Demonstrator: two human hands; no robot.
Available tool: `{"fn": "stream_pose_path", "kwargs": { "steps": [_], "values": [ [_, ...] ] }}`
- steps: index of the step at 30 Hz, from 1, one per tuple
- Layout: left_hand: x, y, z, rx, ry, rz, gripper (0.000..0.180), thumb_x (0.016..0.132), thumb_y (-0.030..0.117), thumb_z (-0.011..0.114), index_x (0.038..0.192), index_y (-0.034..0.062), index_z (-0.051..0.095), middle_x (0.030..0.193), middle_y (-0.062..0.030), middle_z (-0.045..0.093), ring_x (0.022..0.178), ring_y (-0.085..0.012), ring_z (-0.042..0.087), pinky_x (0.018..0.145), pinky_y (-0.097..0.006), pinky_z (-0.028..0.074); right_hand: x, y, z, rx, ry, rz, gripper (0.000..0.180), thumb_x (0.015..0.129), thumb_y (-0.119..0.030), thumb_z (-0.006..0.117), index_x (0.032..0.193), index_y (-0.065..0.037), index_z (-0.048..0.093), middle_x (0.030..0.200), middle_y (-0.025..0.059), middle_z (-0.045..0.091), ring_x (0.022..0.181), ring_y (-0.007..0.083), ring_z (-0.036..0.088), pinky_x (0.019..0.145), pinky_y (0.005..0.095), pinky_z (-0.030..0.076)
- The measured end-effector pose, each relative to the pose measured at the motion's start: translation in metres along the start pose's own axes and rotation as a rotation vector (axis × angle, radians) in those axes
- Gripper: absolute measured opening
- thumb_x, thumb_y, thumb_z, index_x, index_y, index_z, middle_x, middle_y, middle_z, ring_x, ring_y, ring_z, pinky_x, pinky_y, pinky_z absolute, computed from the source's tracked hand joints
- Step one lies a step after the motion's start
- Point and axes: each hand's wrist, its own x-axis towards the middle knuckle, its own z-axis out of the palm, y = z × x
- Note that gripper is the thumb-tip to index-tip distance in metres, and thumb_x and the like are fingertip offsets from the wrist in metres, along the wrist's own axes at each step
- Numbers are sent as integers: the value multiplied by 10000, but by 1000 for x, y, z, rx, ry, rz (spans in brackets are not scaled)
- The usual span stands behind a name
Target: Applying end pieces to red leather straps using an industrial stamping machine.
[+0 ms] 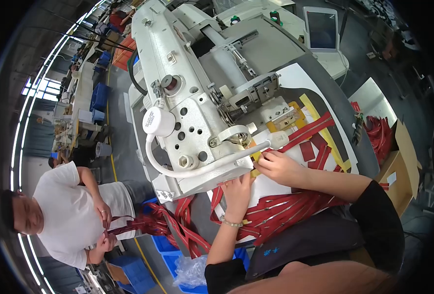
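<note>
Both my hands work close under the head of a large white industrial sewing machine [177, 117]. My right hand [281, 169] has its fingertips drawn together by the needle area, beside a yellow guide plate [288, 120]; what they pinch is too small to make out. A red zipper tape [307, 131] runs across the work plate and ends near those fingertips. My left hand [237, 196] reaches up from below, its fingers partly hidden by the machine head. Under my forearms lies a pile of red zippers [280, 213] with metal teeth. Short red tape pieces [307, 151] rest right of my right hand.
More red zippers [182, 228] hang over the table's left edge above a blue bin [170, 257]. An open cardboard box [398, 164] stands at the right near another red bundle [377, 134]. On the left, a person in a white shirt [72, 210] handles red zippers. A screen [321, 29] stands behind.
</note>
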Motion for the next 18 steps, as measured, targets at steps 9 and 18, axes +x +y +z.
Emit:
{"fn": "stream_pose_path", "kwargs": {
  "steps": [9, 18],
  "values": [
    [4, 6, 5, -31, 16, -21, 492, 800, 320, 670, 1272, 205, 588, 1070, -77, 556, 1102, -274, 480, 952, -465, 301, -4, 6, 0, -37, 27, -39, 240, 744, -119, 560, 948, -8, 619, 971, 79, 528, 888, 212, 550, 812, 325, 479],
    [2, 3, -2, -45, 4, -20, 469, 808, 304, 663, 1255, 184, 591, 1115, -88, 549, 1117, -281, 466, 939, -459, 307, -15, 20, 3, 130, -19, -73, 230, 769, -80, 543, 991, -19, 554, 1075, 122, 551, 1038, 271, 554, 888, 356, 471]
  ]
}}
